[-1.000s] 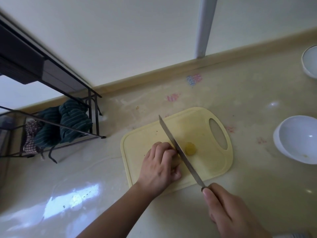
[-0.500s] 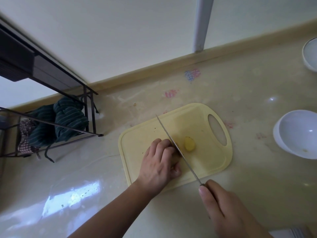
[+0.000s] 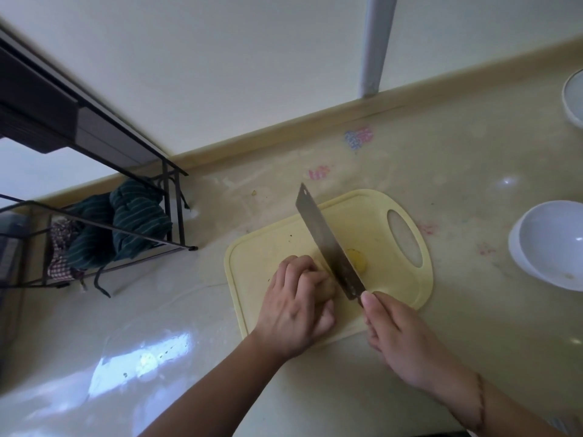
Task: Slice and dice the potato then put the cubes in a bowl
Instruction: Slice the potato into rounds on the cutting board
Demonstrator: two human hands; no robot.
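Observation:
A pale yellow cutting board (image 3: 274, 247) lies on the counter. My left hand (image 3: 296, 304) curls over the potato (image 3: 328, 287), which shows only at its right end. My right hand (image 3: 407, 339) grips the handle of a cleaver (image 3: 328, 244). The flat of the blade faces the camera and stands between my left fingers and a cut yellow slice (image 3: 358, 260) lying to its right. A white bowl (image 3: 549, 244) sits on the counter right of the board.
A black wire rack (image 3: 94, 222) with dark striped cloths (image 3: 126, 222) stands at the left. A second white dish (image 3: 574, 96) shows at the far right edge. The wall and a white pipe (image 3: 377, 45) border the counter behind.
The cleaver has tilted so its broad side shows, and my right hand has moved forward towards the board. The cut slice lies a little farther from the potato.

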